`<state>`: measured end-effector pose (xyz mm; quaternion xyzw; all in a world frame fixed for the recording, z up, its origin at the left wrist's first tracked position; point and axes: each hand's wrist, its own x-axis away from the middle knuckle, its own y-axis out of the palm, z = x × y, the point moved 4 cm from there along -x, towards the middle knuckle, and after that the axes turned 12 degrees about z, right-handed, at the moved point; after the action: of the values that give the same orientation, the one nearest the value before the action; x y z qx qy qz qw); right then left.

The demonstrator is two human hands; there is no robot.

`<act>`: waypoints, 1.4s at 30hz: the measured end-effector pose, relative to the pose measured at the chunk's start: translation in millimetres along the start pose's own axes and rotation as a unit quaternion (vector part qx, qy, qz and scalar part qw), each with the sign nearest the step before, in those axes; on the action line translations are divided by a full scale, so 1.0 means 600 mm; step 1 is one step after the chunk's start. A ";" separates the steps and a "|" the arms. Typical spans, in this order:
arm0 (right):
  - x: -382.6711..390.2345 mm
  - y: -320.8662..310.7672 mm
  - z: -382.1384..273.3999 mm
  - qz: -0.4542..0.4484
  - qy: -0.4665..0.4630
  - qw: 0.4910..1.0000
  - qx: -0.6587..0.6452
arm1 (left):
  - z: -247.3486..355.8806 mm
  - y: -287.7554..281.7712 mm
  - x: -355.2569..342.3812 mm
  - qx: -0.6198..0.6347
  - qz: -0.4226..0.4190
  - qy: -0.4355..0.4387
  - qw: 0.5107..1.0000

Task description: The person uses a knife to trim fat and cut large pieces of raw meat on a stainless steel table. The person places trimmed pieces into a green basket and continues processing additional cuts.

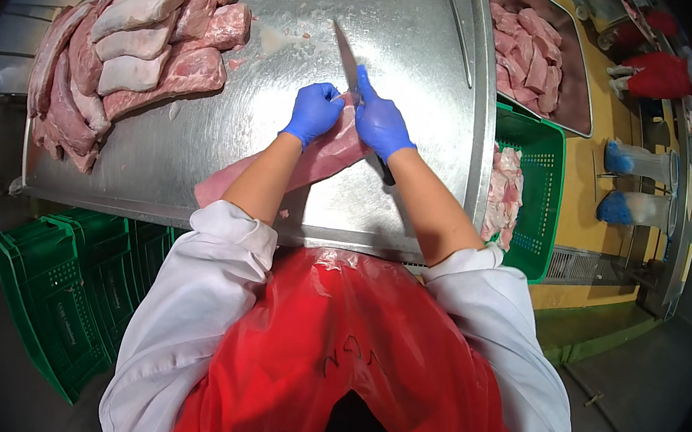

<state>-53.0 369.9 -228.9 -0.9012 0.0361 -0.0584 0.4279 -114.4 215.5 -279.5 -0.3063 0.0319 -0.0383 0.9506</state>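
Trimming step: your left hand (313, 111) presses pork cut (318, 158) flat on steel worktop (406, 45); right hand (379, 122), grip closed round knife (347, 57). Next stroke likely needs blade angled away from left fingertips.

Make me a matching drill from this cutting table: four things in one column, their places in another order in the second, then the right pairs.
Things:
1. knife
2. pile of meat cuts
3. green crate with trimmings
4. flat pink cut

Places:
A. off the table's right edge
B. on the table's far left
C. under the left hand
D. in the right hand, blade pointing away from the person

Pairs: 1-D, 2-B, 3-A, 4-C
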 end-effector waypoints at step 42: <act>0.213 -0.030 -0.074 -0.266 0.163 0.895 -0.320 | 0.061 -0.144 0.029 0.283 -0.127 -0.032 0.950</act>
<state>67.5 332.5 -177.3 -0.9434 -0.1189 -0.3008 0.0731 -99.0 165.0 -200.1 -0.0278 -0.0496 -0.1563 0.9861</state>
